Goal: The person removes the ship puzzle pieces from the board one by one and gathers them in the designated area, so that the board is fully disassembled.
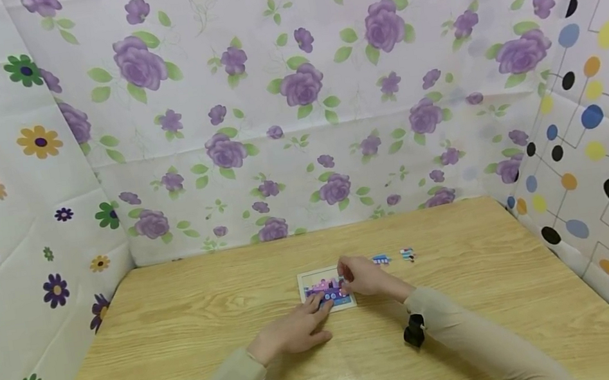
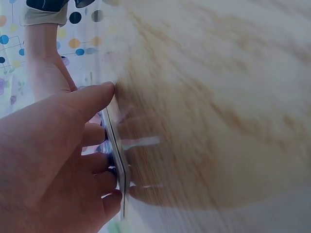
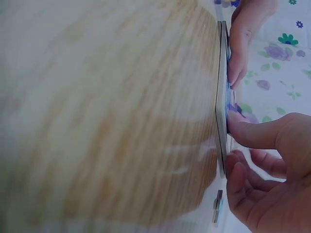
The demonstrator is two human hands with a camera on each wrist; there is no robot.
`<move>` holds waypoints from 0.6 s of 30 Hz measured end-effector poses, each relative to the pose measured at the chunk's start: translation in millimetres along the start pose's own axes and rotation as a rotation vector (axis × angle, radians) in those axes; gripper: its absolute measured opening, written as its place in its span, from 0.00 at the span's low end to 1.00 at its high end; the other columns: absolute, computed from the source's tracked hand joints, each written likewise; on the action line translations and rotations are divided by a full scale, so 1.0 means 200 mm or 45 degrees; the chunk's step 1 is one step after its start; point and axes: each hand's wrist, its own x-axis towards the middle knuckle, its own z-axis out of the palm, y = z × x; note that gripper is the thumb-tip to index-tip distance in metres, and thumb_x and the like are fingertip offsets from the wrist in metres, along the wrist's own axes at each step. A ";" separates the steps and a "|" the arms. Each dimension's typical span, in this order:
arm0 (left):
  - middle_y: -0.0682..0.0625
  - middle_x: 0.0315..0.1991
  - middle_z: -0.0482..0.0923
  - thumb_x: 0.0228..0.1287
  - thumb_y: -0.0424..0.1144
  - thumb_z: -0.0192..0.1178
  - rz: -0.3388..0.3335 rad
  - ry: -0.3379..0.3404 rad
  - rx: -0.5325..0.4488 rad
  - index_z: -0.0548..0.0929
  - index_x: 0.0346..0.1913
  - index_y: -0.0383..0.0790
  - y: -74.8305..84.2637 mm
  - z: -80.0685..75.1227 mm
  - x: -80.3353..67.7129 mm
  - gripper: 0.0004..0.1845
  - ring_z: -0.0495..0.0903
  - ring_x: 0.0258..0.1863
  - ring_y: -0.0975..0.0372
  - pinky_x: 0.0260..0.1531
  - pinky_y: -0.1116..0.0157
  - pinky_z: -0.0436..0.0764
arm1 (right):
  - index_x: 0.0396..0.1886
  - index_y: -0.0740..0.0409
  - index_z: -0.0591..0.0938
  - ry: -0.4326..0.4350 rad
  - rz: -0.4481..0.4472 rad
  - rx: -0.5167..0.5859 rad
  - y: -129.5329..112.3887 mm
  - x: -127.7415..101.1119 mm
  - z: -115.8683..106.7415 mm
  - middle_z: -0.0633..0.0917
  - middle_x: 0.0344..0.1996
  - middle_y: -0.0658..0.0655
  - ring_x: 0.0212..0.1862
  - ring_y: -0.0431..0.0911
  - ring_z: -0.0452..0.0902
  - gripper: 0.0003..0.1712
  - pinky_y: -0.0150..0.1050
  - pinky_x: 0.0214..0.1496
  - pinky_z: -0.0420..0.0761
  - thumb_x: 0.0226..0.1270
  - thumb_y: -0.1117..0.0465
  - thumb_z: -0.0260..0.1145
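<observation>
A small flat jigsaw puzzle (image 1: 335,303) with a pale frame and a pink and purple train picture lies on the wooden table. My left hand (image 1: 296,329) rests on its lower left part, fingers spread over the picture and thumb out on the near side. In the left wrist view, the fingertips (image 2: 112,201) lie along the puzzle's edge. My right hand (image 1: 368,276) is at the right side, with curled fingers and thumb round a small puzzle piece (image 1: 342,280), mostly hidden by the fingers. The right wrist view has the thumb (image 3: 241,128) low over the board (image 3: 221,109).
Two loose groups of puzzle pieces lie right of the board: a blue one (image 1: 381,260) and a multicoloured one (image 1: 408,254). The wooden table (image 1: 194,322) extends around them. A flowered cloth (image 1: 269,104) hangs behind, with patterned cloths at both sides.
</observation>
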 end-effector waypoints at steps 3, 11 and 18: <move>0.40 0.78 0.45 0.74 0.55 0.45 -0.003 -0.003 -0.005 0.51 0.77 0.43 0.00 0.00 0.00 0.36 0.46 0.77 0.51 0.74 0.51 0.56 | 0.34 0.56 0.74 0.019 -0.041 0.014 0.00 0.00 0.00 0.79 0.27 0.51 0.29 0.41 0.71 0.13 0.33 0.31 0.72 0.57 0.68 0.71; 0.39 0.77 0.46 0.74 0.55 0.46 0.001 0.002 -0.009 0.52 0.77 0.43 0.00 0.00 0.00 0.36 0.47 0.77 0.50 0.74 0.51 0.57 | 0.38 0.55 0.78 -0.006 -0.033 0.238 0.05 -0.02 -0.01 0.83 0.31 0.51 0.32 0.40 0.77 0.04 0.33 0.31 0.77 0.66 0.66 0.65; 0.39 0.77 0.46 0.74 0.56 0.46 -0.008 0.026 0.007 0.51 0.77 0.51 0.01 0.01 0.00 0.34 0.49 0.76 0.47 0.73 0.49 0.58 | 0.41 0.57 0.81 0.046 0.047 0.374 0.07 -0.04 -0.06 0.85 0.35 0.55 0.36 0.42 0.79 0.05 0.33 0.35 0.78 0.67 0.64 0.64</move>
